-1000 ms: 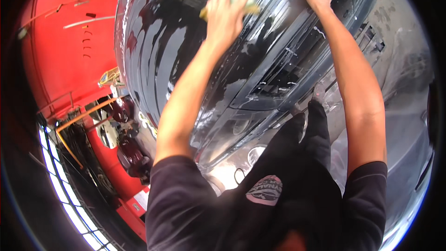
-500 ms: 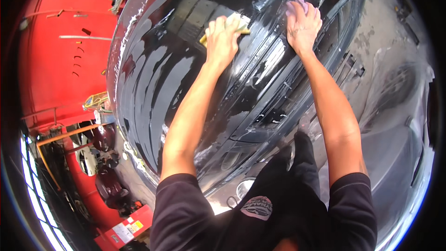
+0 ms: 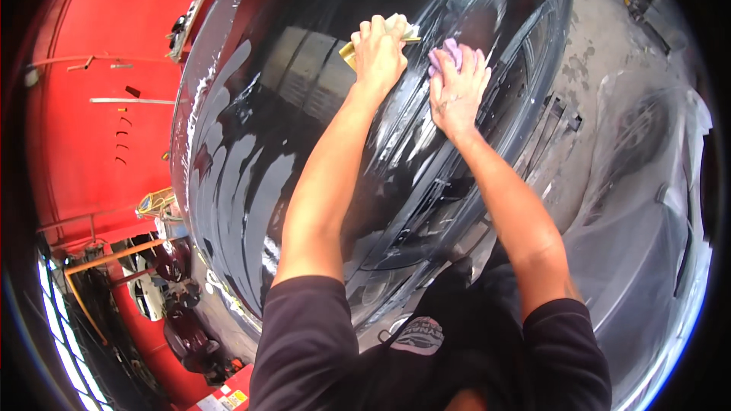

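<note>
A glossy black car [image 3: 320, 0] curves beneath both arms, its top surface wet and streaked with whitish liquid. My left hand [image 3: 377, 57] is closed on a yellow abrasive sheet [image 3: 348, 55], with a whitish pad [image 3: 405, 28] showing past the fingertips, pressed to the panel. Just to its right, my right hand [image 3: 458, 99] is closed around a crumpled purple cloth [image 3: 445, 57]. That cloth lies against the car near the long roof-side trim. The palms hide the rest of both held things.
Plastic sheeting [image 3: 640, 205] covers a large shape on the right, across a strip of stained concrete floor [image 3: 582, 68]. A red wall [image 3: 114, 15] stands at the left. Dark red parts [image 3: 186, 339] and an orange bar [image 3: 114, 256] are at lower left.
My right hand with the purple cloth has moved left and nearer to me, closing in on the left hand. My left hand has shifted slightly right with the abrasive sheet.
</note>
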`<state>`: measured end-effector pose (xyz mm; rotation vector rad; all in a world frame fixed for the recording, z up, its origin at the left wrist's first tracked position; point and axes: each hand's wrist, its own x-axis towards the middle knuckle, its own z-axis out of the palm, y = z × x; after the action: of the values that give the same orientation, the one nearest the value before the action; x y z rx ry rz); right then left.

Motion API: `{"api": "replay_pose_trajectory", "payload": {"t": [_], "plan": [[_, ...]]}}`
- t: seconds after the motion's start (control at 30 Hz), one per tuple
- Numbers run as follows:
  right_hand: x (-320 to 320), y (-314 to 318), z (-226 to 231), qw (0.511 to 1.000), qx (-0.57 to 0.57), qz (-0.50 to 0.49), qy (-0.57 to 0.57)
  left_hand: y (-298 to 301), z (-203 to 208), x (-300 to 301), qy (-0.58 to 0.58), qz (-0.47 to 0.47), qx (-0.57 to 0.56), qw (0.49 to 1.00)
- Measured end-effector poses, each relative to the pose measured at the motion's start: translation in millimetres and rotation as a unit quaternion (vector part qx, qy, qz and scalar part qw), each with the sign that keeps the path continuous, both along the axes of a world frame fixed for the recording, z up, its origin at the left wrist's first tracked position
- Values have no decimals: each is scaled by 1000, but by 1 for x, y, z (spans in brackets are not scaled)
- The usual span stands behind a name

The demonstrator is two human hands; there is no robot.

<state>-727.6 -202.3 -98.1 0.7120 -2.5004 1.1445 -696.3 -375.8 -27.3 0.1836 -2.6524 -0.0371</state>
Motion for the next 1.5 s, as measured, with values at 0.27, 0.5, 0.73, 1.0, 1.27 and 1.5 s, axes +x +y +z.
{"api": "replay_pose_trajectory", "payload": {"t": [0.27,0.5,0.73,1.0,1.27,1.5], "plan": [[-57,31,-2,979,-25,198,40,15,-15,163,-50,98,0,994],[-55,34,10,965,-39,259,-4,6,-10,-155,-36,27,-37,998],[-237,36,-26,987,-70,145,26,11,-5,-43,-65,23,-13,998],[-250,30,-29,993,-54,105,1,18,-19,-163,-57,19,-40,997],[-259,36,-29,994,-33,102,0,11,-17,-147,-32,-27,25,999],[-252,31,-31,992,-66,105,19,17,-14,-104,-71,50,50,995]]}}
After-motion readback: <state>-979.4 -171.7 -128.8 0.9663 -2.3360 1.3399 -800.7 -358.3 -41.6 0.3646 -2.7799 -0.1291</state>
